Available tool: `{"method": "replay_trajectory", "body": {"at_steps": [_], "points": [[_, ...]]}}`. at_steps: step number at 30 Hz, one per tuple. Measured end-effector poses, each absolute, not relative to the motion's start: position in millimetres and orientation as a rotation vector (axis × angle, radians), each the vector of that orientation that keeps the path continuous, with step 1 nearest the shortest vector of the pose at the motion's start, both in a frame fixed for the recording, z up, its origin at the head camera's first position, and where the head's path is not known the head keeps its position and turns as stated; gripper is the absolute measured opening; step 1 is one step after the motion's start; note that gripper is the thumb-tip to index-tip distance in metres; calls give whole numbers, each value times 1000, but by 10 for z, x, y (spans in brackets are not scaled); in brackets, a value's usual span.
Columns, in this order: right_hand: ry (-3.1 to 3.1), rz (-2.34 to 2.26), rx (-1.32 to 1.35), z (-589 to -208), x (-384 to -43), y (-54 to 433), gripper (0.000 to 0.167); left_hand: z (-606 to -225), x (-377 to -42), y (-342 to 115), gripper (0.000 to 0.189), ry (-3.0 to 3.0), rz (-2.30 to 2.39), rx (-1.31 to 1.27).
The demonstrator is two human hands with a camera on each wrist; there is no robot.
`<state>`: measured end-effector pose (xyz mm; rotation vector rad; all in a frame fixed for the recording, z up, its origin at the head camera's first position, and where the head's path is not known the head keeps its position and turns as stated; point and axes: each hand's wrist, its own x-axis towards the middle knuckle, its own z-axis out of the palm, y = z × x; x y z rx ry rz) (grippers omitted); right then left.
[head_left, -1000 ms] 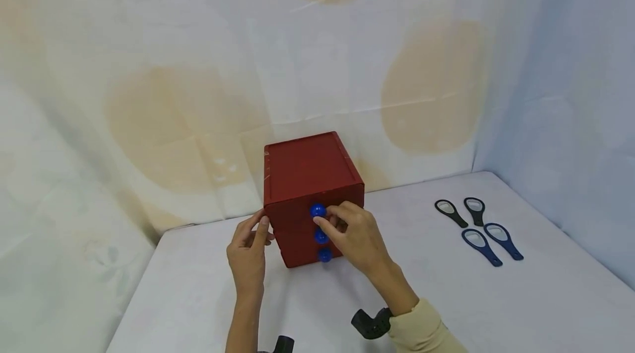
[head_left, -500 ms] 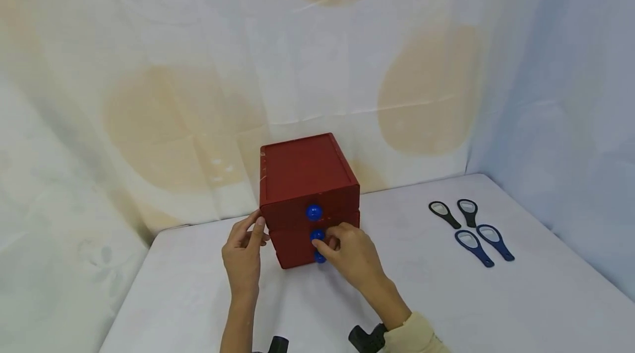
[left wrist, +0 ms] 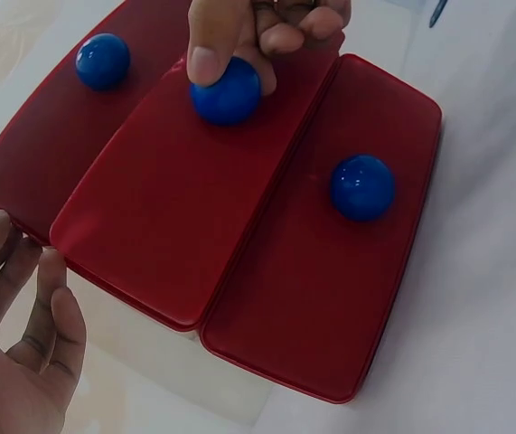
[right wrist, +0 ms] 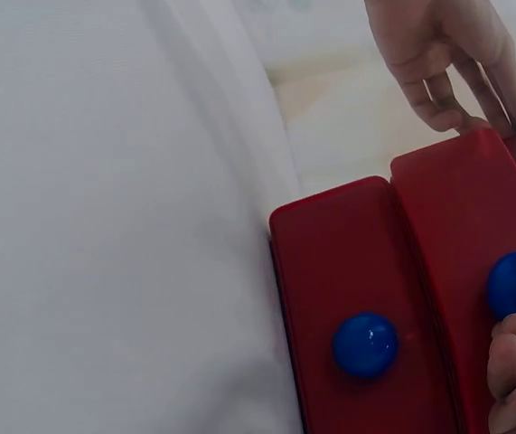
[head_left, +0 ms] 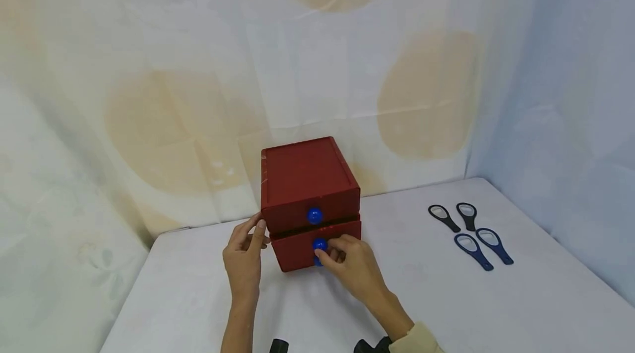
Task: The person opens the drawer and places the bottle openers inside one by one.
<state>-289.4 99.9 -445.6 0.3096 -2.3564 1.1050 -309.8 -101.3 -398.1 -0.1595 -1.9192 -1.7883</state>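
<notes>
A red drawer cabinet (head_left: 308,174) with three stacked drawers stands on the table, each front bearing a round blue knob. Its middle drawer (left wrist: 158,203) juts out a little past the top drawer (head_left: 285,222) and the bottom drawer (left wrist: 316,262). My right hand (head_left: 356,266) pinches the middle knob (left wrist: 228,95) between thumb and fingers. At the cabinet's left front edge, my left hand (head_left: 243,259) touches the side with its fingertips, fingers loosely extended. In the head view, the right hand partly covers the bottom knob (head_left: 318,261).
To the right lie several magnifying glasses, among them a black magnifying glass (head_left: 444,218) and a blue magnifying glass (head_left: 473,251). A patterned cloth (head_left: 317,66) hangs behind the white-covered table (head_left: 496,309).
My right hand has gone from the top knob down to the middle knob, and the middle drawer has come slightly forward. The left hand stays at the cabinet's left side.
</notes>
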Motion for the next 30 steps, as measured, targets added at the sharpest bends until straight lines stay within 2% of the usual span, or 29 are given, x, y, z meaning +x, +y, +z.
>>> {"method": "replay_trajectory", "body": {"at_steps": [5,13,30], "points": [[-2351,1108,336,-4472,-2770,996,22,-3976,-3077,-1033,25,-1919,-1775,-153],[-2373,1113,301,-4481,-2547,1009,12,-3973,-3081,-1024,25,-1907,-1800,-186],[-2360,1097,297,-4521,-2226,983,12,-3963,-3057,-1012,25,-1912,-1750,-201]]}}
